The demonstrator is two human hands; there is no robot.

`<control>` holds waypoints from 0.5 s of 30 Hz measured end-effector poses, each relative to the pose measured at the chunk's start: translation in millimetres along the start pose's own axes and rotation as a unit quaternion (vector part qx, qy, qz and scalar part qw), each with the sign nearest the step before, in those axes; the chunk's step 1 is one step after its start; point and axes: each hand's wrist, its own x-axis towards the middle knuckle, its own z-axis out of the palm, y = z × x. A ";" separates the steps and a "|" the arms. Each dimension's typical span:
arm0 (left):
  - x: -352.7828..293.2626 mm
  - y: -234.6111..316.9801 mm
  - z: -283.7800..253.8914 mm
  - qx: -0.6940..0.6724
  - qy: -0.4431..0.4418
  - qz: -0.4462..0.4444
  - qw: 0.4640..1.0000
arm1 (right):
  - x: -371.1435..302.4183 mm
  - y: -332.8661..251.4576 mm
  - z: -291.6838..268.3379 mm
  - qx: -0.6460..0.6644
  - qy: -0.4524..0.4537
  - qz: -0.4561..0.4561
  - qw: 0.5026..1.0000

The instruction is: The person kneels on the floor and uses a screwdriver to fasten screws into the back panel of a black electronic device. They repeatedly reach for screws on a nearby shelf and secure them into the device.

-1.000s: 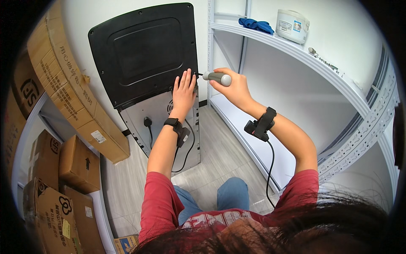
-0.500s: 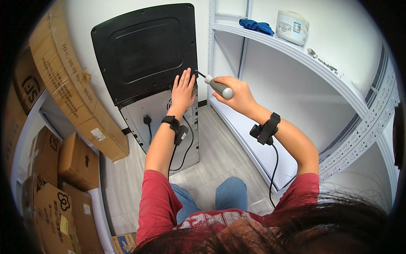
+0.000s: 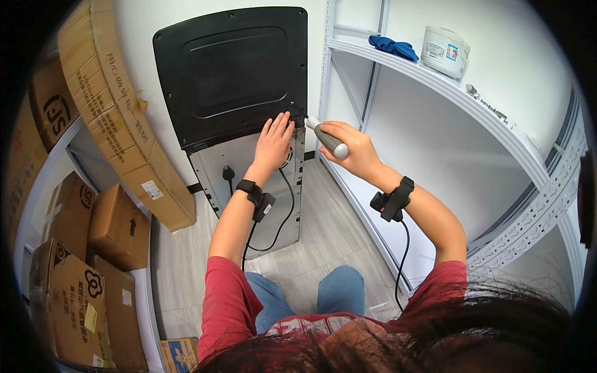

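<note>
A tall appliance with a black back panel (image 3: pixel 239 68) over a grey metal lower back (image 3: pixel 214 163) stands in front of me. My left hand (image 3: pixel 273 146) lies flat near the panel's lower right corner, fingers stretched out, holding nothing. My right hand (image 3: pixel 356 149) is wrapped round the grey handle of a screwdriver (image 3: pixel 329 140), just right of that corner. Its thin dark shaft slants up and left toward the panel's lower right edge. Whether the tip touches a screw is too small to tell. A black strap with a small cabled device sits on each wrist.
A power cord's black plug (image 3: pixel 228 172) enters the metal back. On the right, a white shelf (image 3: pixel 423 71) bears a rice cooker (image 3: pixel 445 53), a blue cloth (image 3: pixel 393 48) and small metal parts (image 3: pixel 488 104). Cardboard boxes (image 3: pixel 118 227) and a tall carton (image 3: pixel 118 105) stand left.
The scene has shifted slightly right and down as the head view moved. The screwdriver has tilted more steeply, its tip farther in over the panel. My left hand still rests near the corner.
</note>
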 end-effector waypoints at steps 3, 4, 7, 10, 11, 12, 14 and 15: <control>5.3 3.3 1.2 0.027 -0.001 -0.015 1.000 | -0.3 2.5 -2.4 -0.015 0.004 0.008 1.000; 6.9 4.7 2.6 0.036 0.000 -0.020 0.999 | -0.7 3.2 -3.6 -0.020 0.005 0.006 1.000; 9.4 11.0 4.6 0.050 0.008 -0.040 0.998 | -2.1 3.1 -8.3 -0.028 0.005 0.007 1.000; 12.0 17.6 3.2 0.052 0.006 -0.058 0.997 | -7.7 2.7 -11.8 -0.033 -0.005 0.006 0.999; 13.3 18.2 2.7 0.026 0.016 -0.064 0.997 | -11.2 4.5 -12.2 -0.041 -0.009 -0.004 0.999; 15.0 17.9 1.5 0.000 0.025 -0.071 0.997 | -14.2 5.9 -13.3 -0.049 -0.012 -0.014 0.999; 16.1 15.1 -0.3 -0.066 0.052 -0.079 0.993 | -20.0 7.8 -15.9 -0.056 -0.019 -0.032 0.998; 17.3 12.1 -1.9 -0.107 0.069 -0.080 0.989 | -22.2 8.5 -17.2 -0.059 -0.023 -0.041 0.997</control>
